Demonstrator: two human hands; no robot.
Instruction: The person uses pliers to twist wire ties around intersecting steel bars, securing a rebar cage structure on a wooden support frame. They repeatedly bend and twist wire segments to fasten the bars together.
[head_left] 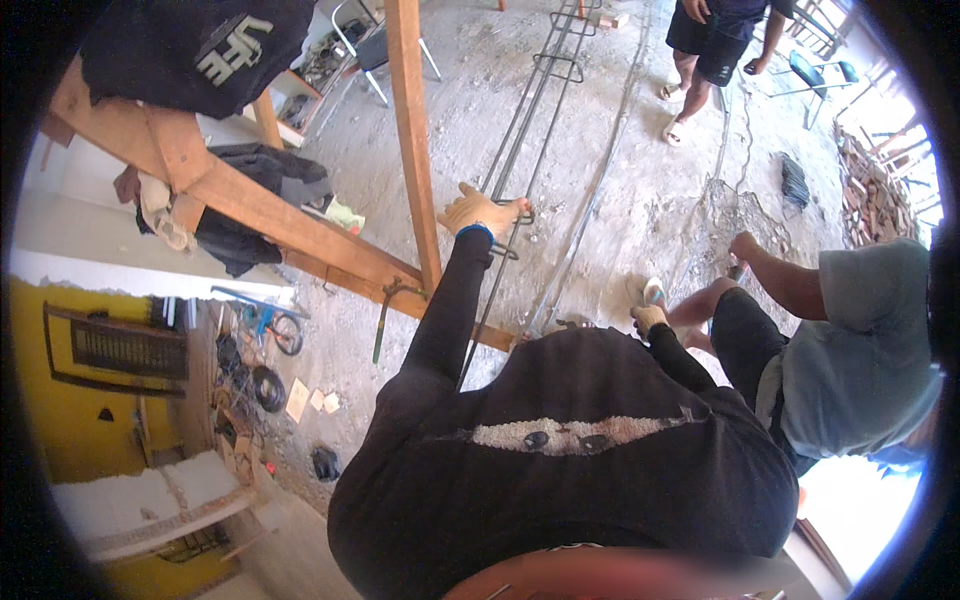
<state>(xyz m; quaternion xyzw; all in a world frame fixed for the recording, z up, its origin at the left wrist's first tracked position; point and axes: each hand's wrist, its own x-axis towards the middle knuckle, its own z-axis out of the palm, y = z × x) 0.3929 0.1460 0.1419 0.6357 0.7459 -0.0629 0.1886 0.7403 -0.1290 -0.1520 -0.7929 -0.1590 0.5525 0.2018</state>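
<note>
A long rebar cage [520, 150], made of thin steel bars with square stirrups, runs away from me across the rough floor. My left hand [478, 212], in a tan work glove with a blue band at the wrist, grips the cage near its close end, by a stirrup. Closer to my body on the right, my right hand [650, 317] is also gloved, its fingers curled. What it holds, if anything, is too small to tell. Just beyond it is a sandalled foot [653, 290] of a co-worker. My torso hides the cage's nearest part.
A co-worker in a grey shirt [860, 350] sits or crouches close on my right. Another person [708, 50] stands farther off. Wooden beams [300, 225] and a post [410, 130] frame my left. A coil of dark wire [793, 182] and a wood pile [875, 190] lie at right.
</note>
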